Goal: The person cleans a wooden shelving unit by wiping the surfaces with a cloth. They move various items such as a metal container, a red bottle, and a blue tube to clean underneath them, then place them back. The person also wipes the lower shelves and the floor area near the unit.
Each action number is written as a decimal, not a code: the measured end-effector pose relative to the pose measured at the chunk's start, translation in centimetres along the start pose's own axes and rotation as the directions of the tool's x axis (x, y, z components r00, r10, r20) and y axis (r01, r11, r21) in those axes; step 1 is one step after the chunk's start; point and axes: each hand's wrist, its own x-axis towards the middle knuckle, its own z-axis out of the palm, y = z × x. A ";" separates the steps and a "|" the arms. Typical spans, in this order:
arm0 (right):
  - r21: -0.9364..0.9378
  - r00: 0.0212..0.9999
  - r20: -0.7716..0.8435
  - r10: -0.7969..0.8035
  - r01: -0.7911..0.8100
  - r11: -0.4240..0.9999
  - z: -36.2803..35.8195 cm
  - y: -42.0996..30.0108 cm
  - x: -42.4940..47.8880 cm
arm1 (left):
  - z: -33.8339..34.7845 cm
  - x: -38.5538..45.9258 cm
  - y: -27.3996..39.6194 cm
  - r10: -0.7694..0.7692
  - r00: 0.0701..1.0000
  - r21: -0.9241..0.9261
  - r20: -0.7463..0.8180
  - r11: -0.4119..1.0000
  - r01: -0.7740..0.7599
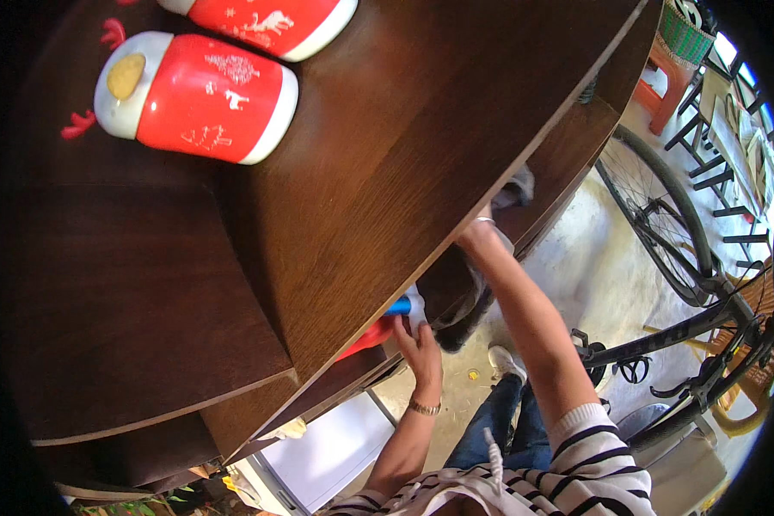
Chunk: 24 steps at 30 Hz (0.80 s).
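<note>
Under the edge of a dark wooden shelf (361,226), my left hand (422,355), with a gold-coloured band at the wrist, has its fingers on a white object (416,309) with a shiny blue part (398,307). A red object (371,337) lies just beside these fingers, partly hidden by the shelf. My right hand (474,229) reaches in beneath the same edge; its fingers are hidden, so what they touch cannot be seen. Grey and dark cloth or strap-like material (474,309) hangs below it. A grey cloth-like item (519,187) is farther along.
Two red-and-white containers with antler-shaped parts, one in full view (216,97), rest on the shelf top. A bicycle (677,329) stands at the right, near a red plastic stool (671,90) bearing a green woven basket (684,35). Below left is a white-topped surface (329,445).
</note>
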 end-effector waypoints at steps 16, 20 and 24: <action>-0.138 0.979 0.107 -0.171 0.185 0.973 -0.6 -0.8 -7.6 | -9.7 -4.9 0.3 0.014 0.964 0.310 0.267 0.945 -0.099; -0.043 0.988 -0.126 0.089 -0.095 0.995 -0.5 1.1 0.1 | -9.3 -4.7 -0.2 0.033 0.952 0.268 0.305 0.956 -0.119; -0.050 0.949 -0.203 0.240 -0.255 0.966 2.0 0.0 4.7 | -7.5 -3.9 0.2 0.099 0.943 0.186 0.318 0.969 -0.164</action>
